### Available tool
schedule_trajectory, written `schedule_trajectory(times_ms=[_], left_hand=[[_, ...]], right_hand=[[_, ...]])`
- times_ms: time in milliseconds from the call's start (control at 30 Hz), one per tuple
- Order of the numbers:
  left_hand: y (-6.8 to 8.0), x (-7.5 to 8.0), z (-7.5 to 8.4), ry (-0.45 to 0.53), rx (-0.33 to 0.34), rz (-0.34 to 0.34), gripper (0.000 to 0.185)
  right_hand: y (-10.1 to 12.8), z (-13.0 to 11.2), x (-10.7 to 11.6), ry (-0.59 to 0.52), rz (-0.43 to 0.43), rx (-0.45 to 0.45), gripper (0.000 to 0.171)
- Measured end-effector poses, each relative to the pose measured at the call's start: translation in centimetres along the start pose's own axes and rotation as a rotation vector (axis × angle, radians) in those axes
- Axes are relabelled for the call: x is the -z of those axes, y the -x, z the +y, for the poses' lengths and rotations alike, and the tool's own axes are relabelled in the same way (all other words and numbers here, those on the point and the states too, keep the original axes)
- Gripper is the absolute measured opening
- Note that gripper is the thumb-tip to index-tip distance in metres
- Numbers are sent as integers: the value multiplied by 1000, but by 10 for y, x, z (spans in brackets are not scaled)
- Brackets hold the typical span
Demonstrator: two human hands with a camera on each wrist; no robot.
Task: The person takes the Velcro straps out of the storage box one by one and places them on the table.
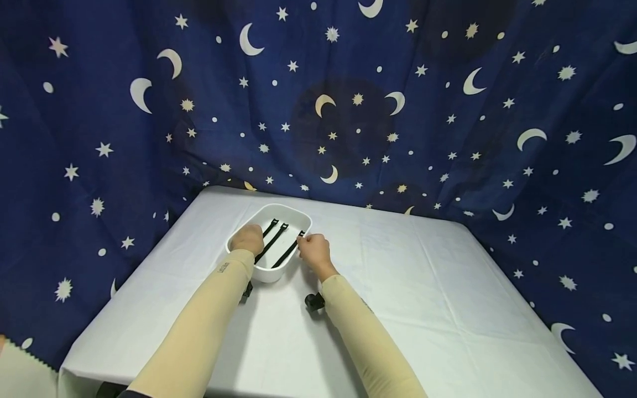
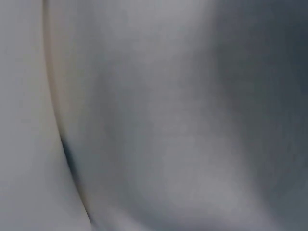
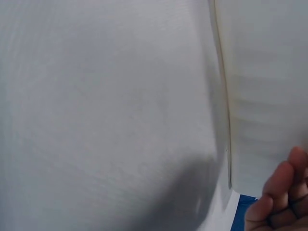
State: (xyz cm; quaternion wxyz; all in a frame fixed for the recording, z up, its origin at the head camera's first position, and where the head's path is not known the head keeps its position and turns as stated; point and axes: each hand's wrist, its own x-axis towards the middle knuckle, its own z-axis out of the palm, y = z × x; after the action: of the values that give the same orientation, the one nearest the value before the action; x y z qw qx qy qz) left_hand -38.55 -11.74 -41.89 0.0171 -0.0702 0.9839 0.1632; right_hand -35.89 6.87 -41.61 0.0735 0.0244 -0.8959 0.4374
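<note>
A white rectangular plastic bin (image 1: 269, 275) with rounded corners stands on the table. Inside it lie black straps with slotted heads, side by side: a middle strap (image 1: 272, 243), a right strap (image 1: 285, 255) and a left strap (image 1: 270, 227) partly behind my left hand. My left hand (image 1: 247, 239) grips the bin's left long side, its fingertips hidden. On the opposite side my right hand (image 1: 314, 253) holds the rim close to the right strap's head. In the right wrist view, curled fingers (image 3: 280, 180) show against the bin's outer wall.
A white cloth covers the table (image 1: 398, 265), with fold creases on the right. Dark blue curtains (image 1: 348, 72) printed with moons and stars hang behind and at both sides. Black wrist gear (image 1: 314, 302) hangs under the right sleeve. The left wrist view holds only blurred pale surfaces.
</note>
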Motion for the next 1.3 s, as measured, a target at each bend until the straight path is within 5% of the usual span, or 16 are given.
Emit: schedule_trajectory(times_ms=[400, 933, 1100, 1300], left_hand=[[-2, -5, 18, 12, -13, 7, 12], [6, -18, 62, 22, 10, 6, 16], [10, -27, 86, 43, 3, 7, 19], [19, -41, 136, 27, -27, -12, 19]], right_hand=[[-2, 8, 17, 21, -3, -25, 39], [-4, 30, 50, 53, -10, -103, 39], [-1, 43, 71, 24, -19, -133, 36], [7, 67, 116, 0, -41, -177, 38]])
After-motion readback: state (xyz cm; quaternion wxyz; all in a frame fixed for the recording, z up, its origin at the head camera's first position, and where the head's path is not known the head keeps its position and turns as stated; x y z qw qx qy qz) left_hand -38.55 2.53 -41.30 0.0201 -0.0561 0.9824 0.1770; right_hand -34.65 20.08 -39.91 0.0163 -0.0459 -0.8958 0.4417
